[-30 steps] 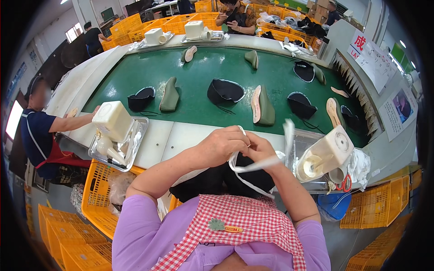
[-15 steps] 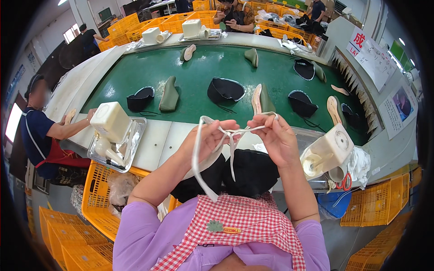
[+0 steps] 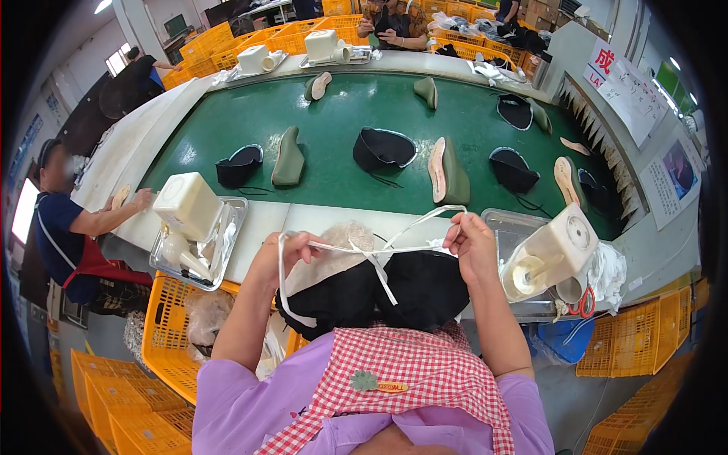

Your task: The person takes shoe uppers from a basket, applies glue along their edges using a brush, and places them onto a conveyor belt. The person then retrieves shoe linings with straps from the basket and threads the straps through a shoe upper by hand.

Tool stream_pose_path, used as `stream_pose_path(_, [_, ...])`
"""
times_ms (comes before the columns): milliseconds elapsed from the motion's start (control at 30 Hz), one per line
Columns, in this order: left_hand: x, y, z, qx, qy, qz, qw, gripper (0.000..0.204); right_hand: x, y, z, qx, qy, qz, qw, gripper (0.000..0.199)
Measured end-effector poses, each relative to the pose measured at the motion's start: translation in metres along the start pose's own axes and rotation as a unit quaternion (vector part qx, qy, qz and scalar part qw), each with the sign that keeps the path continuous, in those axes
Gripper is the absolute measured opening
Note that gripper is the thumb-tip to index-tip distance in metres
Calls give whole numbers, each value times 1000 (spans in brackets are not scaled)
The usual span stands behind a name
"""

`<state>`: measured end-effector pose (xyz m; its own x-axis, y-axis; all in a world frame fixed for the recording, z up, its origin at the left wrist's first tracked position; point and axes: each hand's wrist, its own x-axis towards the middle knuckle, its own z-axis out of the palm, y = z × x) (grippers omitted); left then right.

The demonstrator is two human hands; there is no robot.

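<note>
A white lace (image 3: 334, 247) is stretched between my two hands, crossed or knotted near its middle, with a loose end hanging below the crossing. My left hand (image 3: 280, 256) pinches one side of it, and a tail drops from those fingers. The other side is gripped by my right hand (image 3: 472, 243), where the lace arches up over the fingertips. Just under the lace lie two rounded black fabric pieces (image 3: 426, 288) against my apron, side by side. Fluffy cream lining (image 3: 341, 241) shows at the top of the left one.
Beyond the white ledge, a green conveyor belt (image 3: 318, 182) carries black uppers (image 3: 383, 149) and green wedge soles (image 3: 289, 159). Metal trays with cream containers (image 3: 186, 205) flank me; red scissors (image 3: 582, 303) are at right. Yellow crates (image 3: 171, 334) stand below. A co-worker (image 3: 57, 220) works at left.
My hands have moved apart and lower, drawing the white lace out tighter between them. The cream lining now shows. The items on the belt have shifted slightly to the right.
</note>
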<state>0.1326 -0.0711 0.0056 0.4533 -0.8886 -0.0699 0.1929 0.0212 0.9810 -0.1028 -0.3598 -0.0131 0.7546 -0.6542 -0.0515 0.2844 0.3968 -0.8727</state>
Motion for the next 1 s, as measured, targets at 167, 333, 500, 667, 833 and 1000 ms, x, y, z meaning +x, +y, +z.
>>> stream_pose_path(167, [24,1,26,-297,-170,75,937,44,-6,-40,26,103,-54,-94,989,18])
stream_pose_path(333, [42,-2,51,-427,-115,-43,896,39,-30,-88,67,49,-70,-319,944,21])
stream_pose_path(500, [42,22,78,-96,-100,-85,987,37,-33,-87,75,-56,-163,-270,947,25])
stream_pose_path(667, [42,36,110,340,-201,77,915,39,-27,-92,109,-76,-224,-265,935,24])
stream_pose_path(833, [47,21,113,318,-270,118,901,22,2,-91,113,-145,-185,-234,943,30])
stream_pose_path(1000, [47,33,94,66,-183,-29,981,21,5,-42,80,-205,-253,-42,945,57])
